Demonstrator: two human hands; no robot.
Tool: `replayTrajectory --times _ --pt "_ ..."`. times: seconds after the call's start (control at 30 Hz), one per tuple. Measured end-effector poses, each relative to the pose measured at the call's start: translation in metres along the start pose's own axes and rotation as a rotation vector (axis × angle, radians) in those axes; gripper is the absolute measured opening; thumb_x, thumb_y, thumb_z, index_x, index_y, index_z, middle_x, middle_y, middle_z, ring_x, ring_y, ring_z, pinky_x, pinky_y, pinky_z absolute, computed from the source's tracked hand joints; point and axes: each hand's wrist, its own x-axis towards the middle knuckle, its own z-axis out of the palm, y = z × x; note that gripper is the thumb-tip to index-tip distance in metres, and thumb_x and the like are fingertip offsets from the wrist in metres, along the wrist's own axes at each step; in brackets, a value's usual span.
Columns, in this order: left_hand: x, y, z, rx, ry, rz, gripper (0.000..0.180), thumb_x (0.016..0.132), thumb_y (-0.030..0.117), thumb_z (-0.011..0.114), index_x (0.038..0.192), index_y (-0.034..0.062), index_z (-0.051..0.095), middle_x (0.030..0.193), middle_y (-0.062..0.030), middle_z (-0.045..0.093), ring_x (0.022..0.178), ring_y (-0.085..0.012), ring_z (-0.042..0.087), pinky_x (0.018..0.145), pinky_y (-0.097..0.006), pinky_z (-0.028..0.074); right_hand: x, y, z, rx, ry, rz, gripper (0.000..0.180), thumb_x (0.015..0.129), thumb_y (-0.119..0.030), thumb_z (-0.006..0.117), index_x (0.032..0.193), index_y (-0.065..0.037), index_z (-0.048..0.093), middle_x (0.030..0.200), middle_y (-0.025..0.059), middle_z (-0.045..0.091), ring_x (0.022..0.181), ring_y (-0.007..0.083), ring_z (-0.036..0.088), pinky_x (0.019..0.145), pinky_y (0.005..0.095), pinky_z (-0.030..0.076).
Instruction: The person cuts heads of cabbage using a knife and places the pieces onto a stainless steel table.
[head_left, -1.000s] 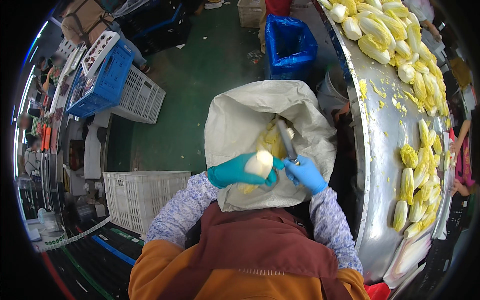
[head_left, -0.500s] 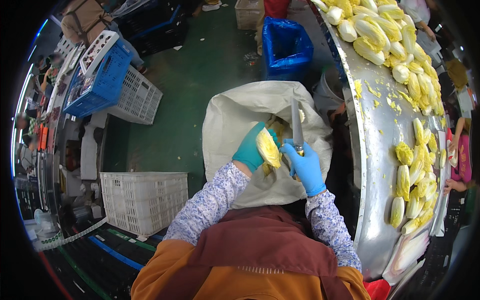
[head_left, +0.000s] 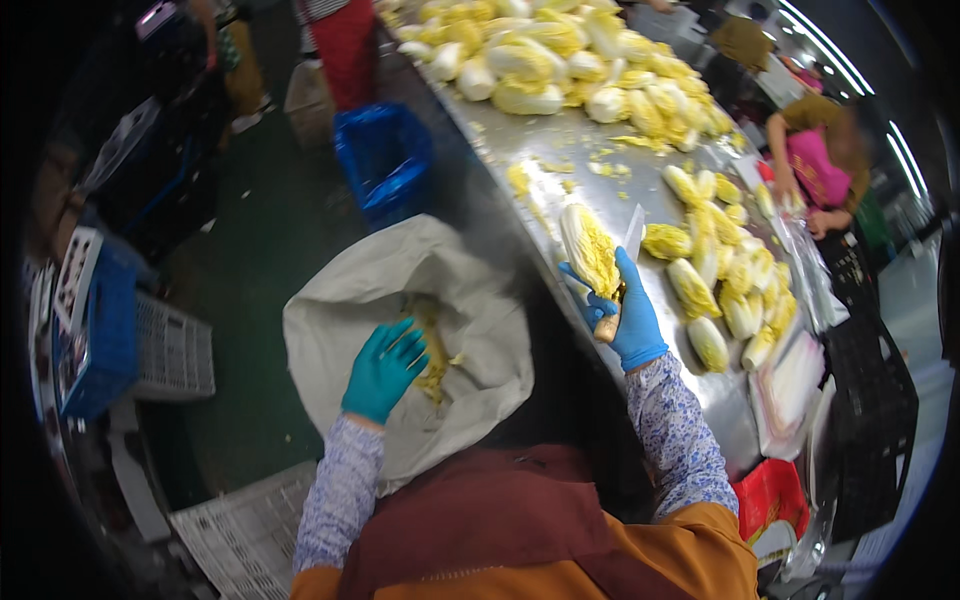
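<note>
My right hand [head_left: 636, 322], in a blue glove, is over the near edge of the metal table. It grips a knife [head_left: 634, 236] by its light brown handle and also holds a small yellow napa cabbage [head_left: 588, 250] against it. The blade points away from me. Over the mouth of a white woven sack [head_left: 330, 300], my left hand [head_left: 386, 370] in a green glove is empty, its fingers apart. Yellow leaf scraps [head_left: 432, 372] lie inside the sack. To the right of my right hand, several trimmed napa cabbages [head_left: 708, 342] rest on the table.
A large heap of napa cabbages [head_left: 525, 60] covers the far part of the metal table [head_left: 520, 150]. A blue-lined bin [head_left: 385, 150] stands beyond the sack. White crates [head_left: 240, 530] and a blue crate [head_left: 100, 350] are at left. Another person [head_left: 825, 150] works across the table.
The view has swung right toward the table. The cabbage has passed from my left hand to my right, which carried it with the knife over to the table edge. My left hand has opened.
</note>
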Motion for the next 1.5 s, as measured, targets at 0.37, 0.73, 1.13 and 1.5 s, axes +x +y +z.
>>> replayTrajectory --times 0.37,0.73,1.13,1.5 --pt "-0.016 -0.055 -0.125 0.055 0.323 -0.25 0.033 0.092 0.024 0.051 0.115 0.0028 0.06 0.103 -0.011 0.061 0.091 -0.0256 0.058 0.086 -0.042 0.048 -0.01 -0.153 -0.135 -0.166 0.548 -0.819 0.032 0.084 -0.035 0.068 0.103 -0.012 0.056 0.103 0.0042 0.063 0.053 0.0077 0.043 0.047 0.0223 0.04" --pt "-0.027 -0.047 0.066 0.342 -0.39 0.014 0.055 0.095 0.026 0.051 0.138 -0.0015 0.032 0.133 -0.0244 0.044 0.124 -0.0337 0.045 0.104 -0.044 0.038 -0.035 0.041 0.023 -0.467 -0.559 0.389 0.026 0.093 -0.024 0.049 0.101 -0.001 0.057 0.068 0.0014 0.052 0.049 0.0078 0.048 0.046 0.022 0.041" --pt "-0.024 -0.029 0.058 -0.144 -0.484 -0.011 0.072 0.093 0.038 0.046 0.144 -0.0031 0.018 0.146 -0.0294 0.023 0.136 -0.0406 0.026 0.114 -0.052 0.019 -0.03 0.058 0.017 -0.721 -0.642 0.658 0.021 0.092 -0.017 0.052 0.1 0.001 0.058 0.065 0.0 0.052 0.05 0.0058 0.046 0.046 0.0211 0.04" --pt "0.019 -0.002 -0.031 -0.199 -0.181 0.08 0.061 0.097 0.047 0.035 0.137 0.0013 0.04 0.132 -0.0208 0.05 0.125 -0.0339 0.046 0.107 -0.049 0.032 0.07 -0.037 0.046 -0.776 -0.694 0.645 0.022 0.09 -0.018 0.052 0.1 0.001 0.059 0.069 0.0058 0.057 0.05 0.0076 0.05 0.045 0.0207 0.042"
